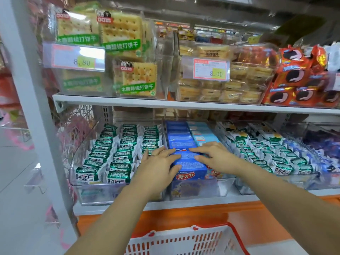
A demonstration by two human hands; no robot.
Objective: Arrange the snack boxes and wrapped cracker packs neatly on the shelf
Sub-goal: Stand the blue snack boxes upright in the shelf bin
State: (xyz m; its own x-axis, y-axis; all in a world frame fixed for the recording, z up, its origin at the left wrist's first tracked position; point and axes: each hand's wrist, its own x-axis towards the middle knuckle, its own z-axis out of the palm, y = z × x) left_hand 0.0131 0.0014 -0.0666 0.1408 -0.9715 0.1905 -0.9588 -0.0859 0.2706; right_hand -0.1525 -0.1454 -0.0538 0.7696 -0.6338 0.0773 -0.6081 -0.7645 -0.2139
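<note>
A row of dark blue snack boxes stands in a clear bin at the middle of the lower shelf, with light blue boxes beside them on the right. My left hand lies with straight fingers on the left side and top of the front blue boxes. My right hand presses flat on top of the same row from the right. Green-and-white wrapped cracker packs fill the bin to the left, and more such packs fill the bin to the right.
The upper shelf carries bins of soda cracker packs, small cakes and red cookie packs. A red and white shopping basket sits below my arms. A white shelf post stands at left.
</note>
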